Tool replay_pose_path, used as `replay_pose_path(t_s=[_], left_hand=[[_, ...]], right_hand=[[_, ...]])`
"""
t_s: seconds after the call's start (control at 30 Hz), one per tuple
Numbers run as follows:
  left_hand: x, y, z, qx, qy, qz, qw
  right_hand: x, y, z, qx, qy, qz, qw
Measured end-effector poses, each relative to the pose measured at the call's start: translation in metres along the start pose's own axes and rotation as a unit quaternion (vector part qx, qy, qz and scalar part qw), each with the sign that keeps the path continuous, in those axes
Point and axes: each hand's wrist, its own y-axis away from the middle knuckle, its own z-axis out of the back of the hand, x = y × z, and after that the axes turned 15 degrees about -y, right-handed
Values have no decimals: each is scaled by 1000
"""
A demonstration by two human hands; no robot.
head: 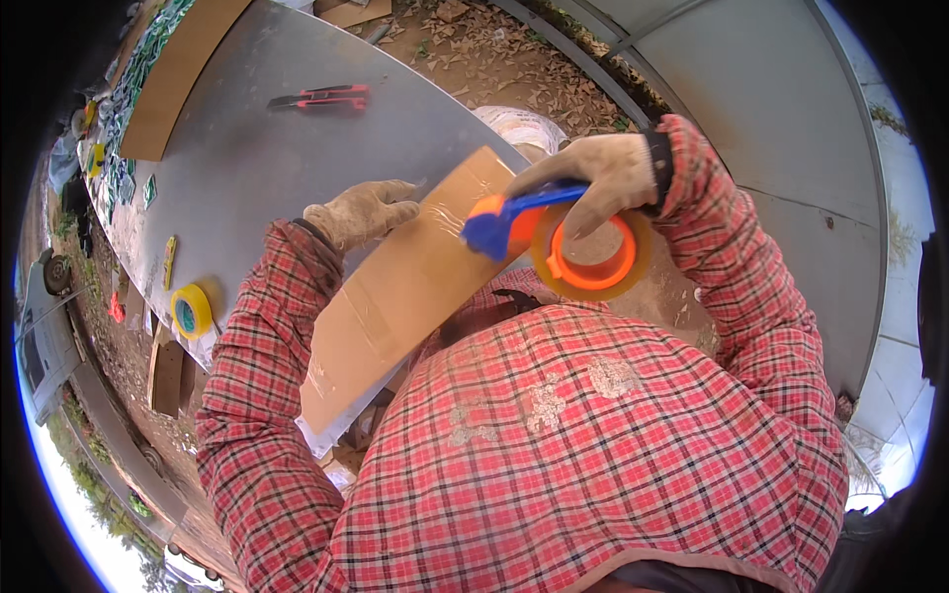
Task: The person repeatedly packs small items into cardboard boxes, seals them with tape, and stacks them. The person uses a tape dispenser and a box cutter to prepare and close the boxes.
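Observation:
My right hand point(604, 174), in a pale work glove, is shut on a blue and orange tape dispenser point(493, 231). A wide roll of brownish packing tape point(639, 256) sits on its orange hub. The dispenser's head is over the near edge of a long cardboard piece point(400, 296), which lies slantwise before me. Strips of clear tape cross the cardboard. My left hand point(363, 213), also gloved, touches the far edge of the cardboard with thumb and fingertips; whether it grips that edge cannot be told.
A black and red utility knife point(320, 98) lies on the metal tabletop point(252, 156). At its left stand a yellow tape roll point(191, 311) and a small yellow cutter point(170, 262). A cardboard strip point(182, 81) covers green-white scraps point(141, 74). A white sack point(523, 127) is beyond the table edge.

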Motion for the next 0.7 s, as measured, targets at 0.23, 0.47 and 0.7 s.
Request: replay_pose_path(t_s=[0.23, 0.47, 0.7], left_hand=[[53, 47, -124, -295, -219, -225, 902], [68, 42, -143, -358, -222, -236, 876], [53, 47, -129, -266, -218, -75, 936]], right_hand=[[11, -73, 85, -153, 2, 51, 987], [61, -248, -51, 329, 410, -157, 836], [12, -72, 41, 230, 161, -315, 907]])
